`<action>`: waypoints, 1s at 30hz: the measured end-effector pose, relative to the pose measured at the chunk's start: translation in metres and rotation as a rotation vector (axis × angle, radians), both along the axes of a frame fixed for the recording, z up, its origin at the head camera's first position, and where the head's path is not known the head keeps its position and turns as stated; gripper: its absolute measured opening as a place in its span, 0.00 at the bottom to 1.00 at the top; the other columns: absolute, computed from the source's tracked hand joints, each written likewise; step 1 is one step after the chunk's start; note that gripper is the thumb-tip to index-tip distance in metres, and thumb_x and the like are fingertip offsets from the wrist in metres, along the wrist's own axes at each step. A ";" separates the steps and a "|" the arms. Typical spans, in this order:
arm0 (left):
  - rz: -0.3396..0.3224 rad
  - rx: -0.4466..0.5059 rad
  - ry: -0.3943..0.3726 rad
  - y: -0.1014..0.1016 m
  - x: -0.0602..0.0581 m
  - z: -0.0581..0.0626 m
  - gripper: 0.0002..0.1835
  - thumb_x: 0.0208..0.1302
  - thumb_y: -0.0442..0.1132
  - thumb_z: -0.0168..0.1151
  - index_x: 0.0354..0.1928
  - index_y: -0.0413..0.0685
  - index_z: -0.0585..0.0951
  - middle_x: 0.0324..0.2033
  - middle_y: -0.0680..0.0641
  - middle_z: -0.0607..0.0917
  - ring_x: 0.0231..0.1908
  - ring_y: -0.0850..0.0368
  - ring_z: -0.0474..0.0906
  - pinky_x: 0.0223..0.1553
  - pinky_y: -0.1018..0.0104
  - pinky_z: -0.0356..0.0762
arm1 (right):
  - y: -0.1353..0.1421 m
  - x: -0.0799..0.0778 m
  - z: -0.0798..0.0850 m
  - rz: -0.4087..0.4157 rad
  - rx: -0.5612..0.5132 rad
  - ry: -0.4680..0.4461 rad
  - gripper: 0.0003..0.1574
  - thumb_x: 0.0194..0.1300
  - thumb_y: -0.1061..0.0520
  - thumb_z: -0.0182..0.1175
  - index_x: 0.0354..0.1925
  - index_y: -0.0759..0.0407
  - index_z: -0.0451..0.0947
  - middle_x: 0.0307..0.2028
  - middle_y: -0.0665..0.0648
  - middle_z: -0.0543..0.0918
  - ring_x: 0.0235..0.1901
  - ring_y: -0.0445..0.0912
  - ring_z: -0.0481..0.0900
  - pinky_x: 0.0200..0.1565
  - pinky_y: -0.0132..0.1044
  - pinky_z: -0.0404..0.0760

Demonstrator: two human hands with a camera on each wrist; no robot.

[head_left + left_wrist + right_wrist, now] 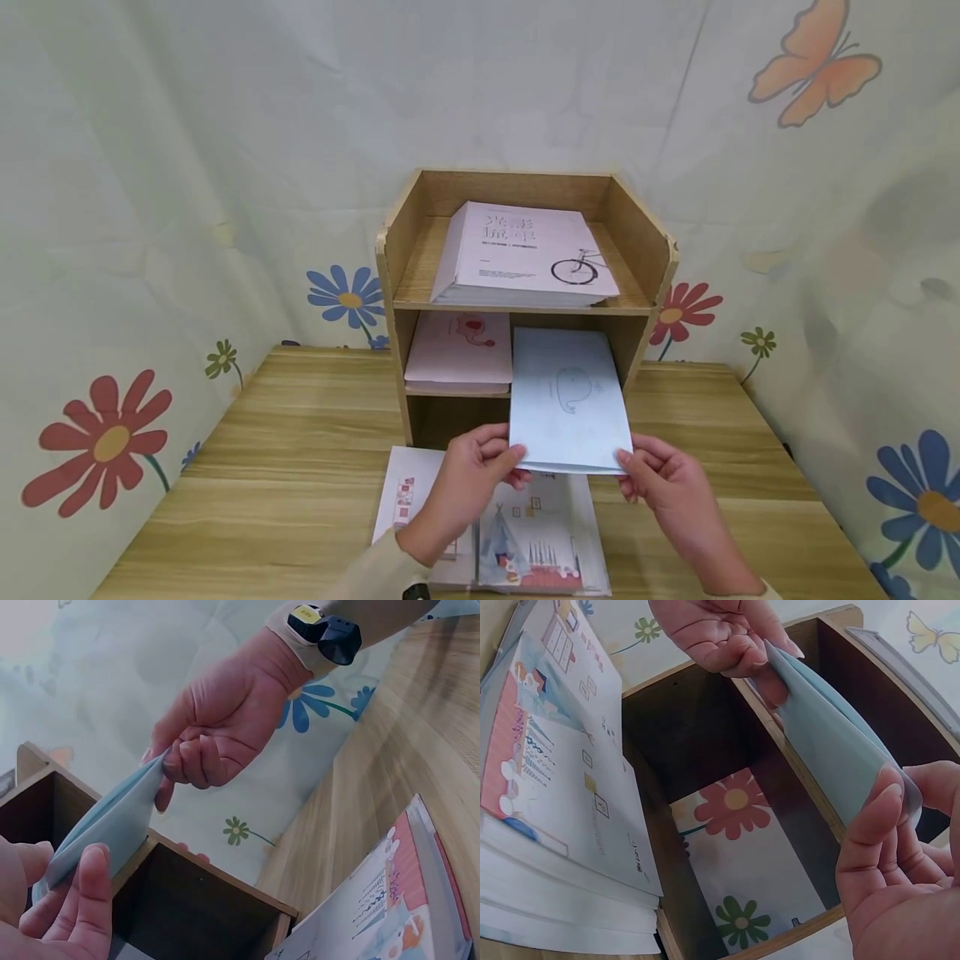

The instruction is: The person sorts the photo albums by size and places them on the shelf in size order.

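Note:
A light blue booklet (573,400) with a whale drawing lies partly in the right side of the middle compartment, its near end sticking out toward me. My left hand (480,467) pinches its near left corner, thumb on top and fingers beneath. At the near right corner my right hand (660,475) pinches it the same way. From below, the left wrist view shows the booklet (112,832) bowed slightly between both hands. Beside it in the same compartment lies a pink booklet stack (457,354) with a red elephant drawing.
The wooden shelf (521,310) stands at the back of the wood-grain table (315,492). On its top tier sits a stack of thick white books (525,250) with a bicycle picture. Illustrated books (540,542) lie in front, below my hands. A flowered curtain (225,150) surrounds the table.

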State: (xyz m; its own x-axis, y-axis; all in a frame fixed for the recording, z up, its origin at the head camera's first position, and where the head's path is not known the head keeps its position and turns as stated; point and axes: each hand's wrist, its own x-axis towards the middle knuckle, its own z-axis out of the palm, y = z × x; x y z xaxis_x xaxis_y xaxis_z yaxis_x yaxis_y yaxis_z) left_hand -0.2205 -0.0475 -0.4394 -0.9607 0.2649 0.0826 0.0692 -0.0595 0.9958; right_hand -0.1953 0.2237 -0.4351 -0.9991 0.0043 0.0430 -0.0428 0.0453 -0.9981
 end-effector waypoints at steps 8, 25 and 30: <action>0.001 -0.002 -0.003 0.001 -0.009 0.001 0.20 0.70 0.39 0.66 0.59 0.36 0.79 0.42 0.41 0.91 0.32 0.55 0.89 0.44 0.65 0.89 | 0.002 -0.011 0.000 0.019 -0.080 0.010 0.24 0.74 0.58 0.62 0.59 0.74 0.72 0.32 0.49 0.88 0.27 0.39 0.80 0.31 0.29 0.84; 0.004 0.065 -0.001 0.006 -0.034 -0.006 0.21 0.71 0.39 0.66 0.59 0.32 0.75 0.41 0.38 0.91 0.30 0.59 0.88 0.42 0.65 0.89 | -0.002 -0.030 0.004 -0.028 -0.197 -0.045 0.13 0.72 0.55 0.65 0.46 0.64 0.78 0.29 0.50 0.87 0.27 0.39 0.82 0.32 0.27 0.85; 0.022 0.089 -0.020 0.009 -0.039 -0.007 0.19 0.72 0.39 0.65 0.58 0.34 0.76 0.39 0.38 0.90 0.30 0.58 0.87 0.41 0.65 0.89 | -0.001 -0.037 0.002 -0.028 -0.198 -0.052 0.13 0.72 0.54 0.64 0.46 0.62 0.78 0.29 0.49 0.87 0.28 0.39 0.82 0.33 0.27 0.85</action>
State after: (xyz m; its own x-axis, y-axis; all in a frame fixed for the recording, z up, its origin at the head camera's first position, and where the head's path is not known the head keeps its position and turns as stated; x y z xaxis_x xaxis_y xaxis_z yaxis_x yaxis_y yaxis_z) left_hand -0.2592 -0.0385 -0.4462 -0.9679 0.2361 0.0857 0.0517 -0.1465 0.9879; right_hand -0.2325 0.2230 -0.4329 -0.9993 0.0353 -0.0129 0.0074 -0.1520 -0.9884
